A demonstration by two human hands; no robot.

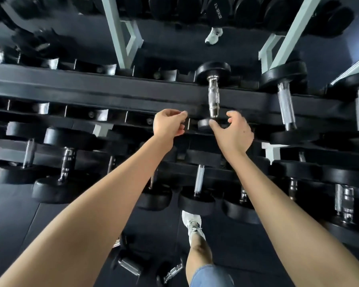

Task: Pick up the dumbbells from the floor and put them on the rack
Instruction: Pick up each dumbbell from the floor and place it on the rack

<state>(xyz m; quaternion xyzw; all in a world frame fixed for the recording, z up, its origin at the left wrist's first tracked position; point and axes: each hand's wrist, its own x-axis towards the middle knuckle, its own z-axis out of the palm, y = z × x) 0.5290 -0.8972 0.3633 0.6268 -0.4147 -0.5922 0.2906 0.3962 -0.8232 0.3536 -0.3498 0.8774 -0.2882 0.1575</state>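
A black dumbbell with a chrome handle [213, 98] lies across the top tier of the dark rack [95, 88], its near head just beyond my hands. My right hand [232, 133] hovers at that near head, fingers curled and apart, holding nothing. My left hand [168, 124] is beside it to the left, at the rack's rail, fingers loosely bent and empty. On the dark floor by my feet lie two more dumbbells [129, 265], [172, 272], their chrome handles showing.
Lower rack tiers hold several dumbbells [197, 195]. Heavier ones [286, 104] sit to the right on the top tier. Pale green frame posts [120, 32] rise behind, with a mirror reflecting a shoe [214, 35]. My leg and white shoe [192, 224] stand on the floor mat.
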